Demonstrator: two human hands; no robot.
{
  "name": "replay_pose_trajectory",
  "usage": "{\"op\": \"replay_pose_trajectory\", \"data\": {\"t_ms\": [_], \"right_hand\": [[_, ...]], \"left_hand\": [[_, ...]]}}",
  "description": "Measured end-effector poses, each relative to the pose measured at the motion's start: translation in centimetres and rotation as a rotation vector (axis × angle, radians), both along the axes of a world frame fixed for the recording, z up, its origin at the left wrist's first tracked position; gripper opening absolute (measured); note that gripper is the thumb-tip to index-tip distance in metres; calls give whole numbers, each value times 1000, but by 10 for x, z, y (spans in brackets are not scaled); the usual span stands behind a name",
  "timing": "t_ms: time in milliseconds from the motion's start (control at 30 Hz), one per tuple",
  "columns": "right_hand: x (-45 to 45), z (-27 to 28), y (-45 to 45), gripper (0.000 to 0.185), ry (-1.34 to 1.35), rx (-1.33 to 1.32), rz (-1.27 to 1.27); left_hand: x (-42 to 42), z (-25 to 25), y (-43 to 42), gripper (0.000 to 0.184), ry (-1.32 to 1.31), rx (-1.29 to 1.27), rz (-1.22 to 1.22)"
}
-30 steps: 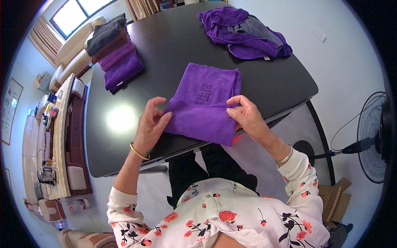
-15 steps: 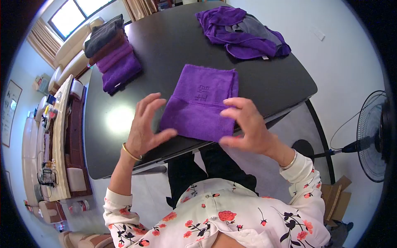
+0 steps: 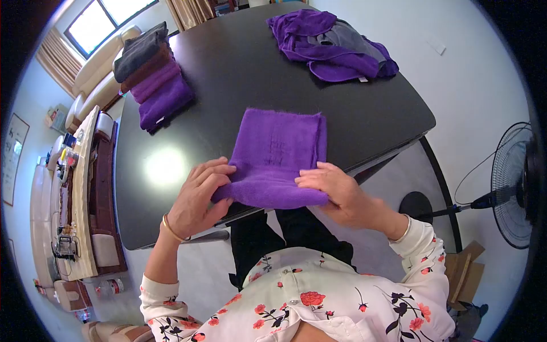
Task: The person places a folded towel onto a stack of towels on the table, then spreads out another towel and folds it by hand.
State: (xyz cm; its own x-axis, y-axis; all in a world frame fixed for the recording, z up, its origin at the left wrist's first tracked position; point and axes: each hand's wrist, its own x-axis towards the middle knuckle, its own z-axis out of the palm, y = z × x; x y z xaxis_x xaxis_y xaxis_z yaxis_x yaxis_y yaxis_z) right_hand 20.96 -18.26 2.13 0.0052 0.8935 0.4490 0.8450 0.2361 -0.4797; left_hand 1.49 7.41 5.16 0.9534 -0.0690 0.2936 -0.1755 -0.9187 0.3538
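A folded purple towel (image 3: 273, 137) with dark stitched characters lies at the near edge of the dark table. My left hand (image 3: 202, 191) grips its near left corner, thumb below and fingers on top. At the near right corner, my right hand (image 3: 339, 194) holds the cloth the same way, its thumb hidden under the fabric. Between both hands the near edge is lifted into a rounded bulge.
The dark table (image 3: 228, 74) carries a row of folded towels (image 3: 165, 102) in purple, brown and grey at left. A loose heap of purple and grey cloth (image 3: 336, 48) lies at the far right. A standing fan (image 3: 513, 185) is on the right.
Both hands have come down from hovering open beside the towel and now grip its near corners. The towel has slid toward me, and its near edge has bunched up.
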Motion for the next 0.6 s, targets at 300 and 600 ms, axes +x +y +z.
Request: {"op": "replay_pose_trajectory", "data": {"t_ms": [300,600], "right_hand": [[7,-7,3,30,846,-26,-279],[60,-11,45,33,991,-126,-444]], "left_hand": [[12,-18,10,58,86,-574,-3],[71,-32,18,31,54,-892,322]]}}
